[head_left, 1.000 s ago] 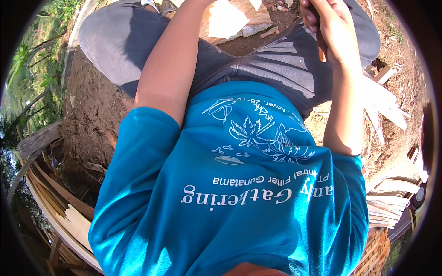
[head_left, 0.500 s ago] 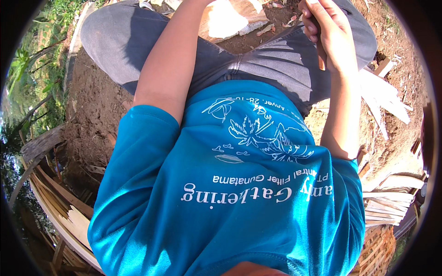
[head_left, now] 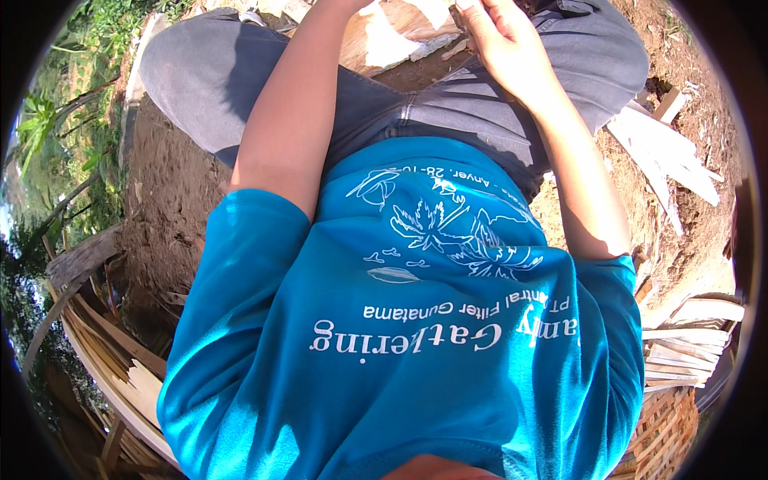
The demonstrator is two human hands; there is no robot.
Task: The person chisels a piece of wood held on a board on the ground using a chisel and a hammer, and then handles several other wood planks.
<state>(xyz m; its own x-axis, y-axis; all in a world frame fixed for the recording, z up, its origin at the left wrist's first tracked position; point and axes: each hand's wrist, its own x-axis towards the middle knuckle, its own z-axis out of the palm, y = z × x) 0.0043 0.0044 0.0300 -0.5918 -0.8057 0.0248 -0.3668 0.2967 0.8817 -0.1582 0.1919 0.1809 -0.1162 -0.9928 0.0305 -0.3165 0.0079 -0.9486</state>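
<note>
Work area is outdoors, bare brown soil ground (head_left: 168,192), hard sun plus shadow. Person sits with knees spread: dark grey trousers (head_left: 200,72), blue T-shirt (head_left: 416,352) with white print filling the lower middle. Green plants (head_left: 36,128) at 10 o'clock, weathered grey plank (head_left: 84,254) at 9. Long wood strips (head_left: 112,344) at 8, pale slats (head_left: 680,356) between 3 and 4, woven basket (head_left: 664,432) at 4. Split pale wood pieces (head_left: 660,152) lie on the soil between 2 and 3.

Right hand (head_left: 502,36) at 1 o'clock, over the lap: fingers partly bent, thumb side toward 12, tips at the frame edge. Can't tell if it's clamped on anything. Left hand (head_left: 358,4) at 12, only the wrist end shows; rest cut off, so finger state and contact unknown.

Wood slab (head_left: 392,50) at 12 o'clock, on the ground beyond the lap, between the two hands in view. Brown, top face sun-bleached on one part, rough whitish near edge. Upper part cropped. Touching either hand: can't tell.
</note>
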